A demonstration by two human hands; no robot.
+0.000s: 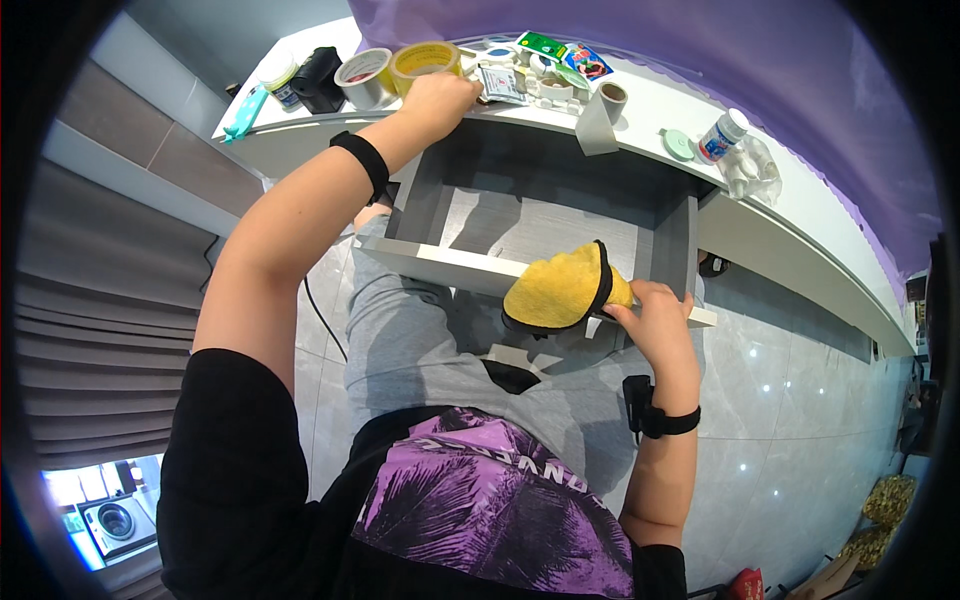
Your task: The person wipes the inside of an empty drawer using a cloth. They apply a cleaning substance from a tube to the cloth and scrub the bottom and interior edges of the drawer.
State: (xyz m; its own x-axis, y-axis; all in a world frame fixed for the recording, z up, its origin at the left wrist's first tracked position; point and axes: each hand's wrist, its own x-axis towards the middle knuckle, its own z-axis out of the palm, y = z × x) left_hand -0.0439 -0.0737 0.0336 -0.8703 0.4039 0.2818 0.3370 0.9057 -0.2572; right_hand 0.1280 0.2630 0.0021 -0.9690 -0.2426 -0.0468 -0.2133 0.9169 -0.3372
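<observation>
At drawer [430, 263], cloth [558, 290] in R fingers [654, 290], prob. pinched.

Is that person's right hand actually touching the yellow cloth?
Touching. The head view shows the right hand pinching the narrow right end of the yellow cloth, with no gap between them.

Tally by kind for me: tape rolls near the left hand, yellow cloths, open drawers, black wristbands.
Tape rolls near the left hand: 2
Yellow cloth at the right hand: 1
Open drawer: 1
Black wristbands, one on each arm: 2
Total: 6
</observation>
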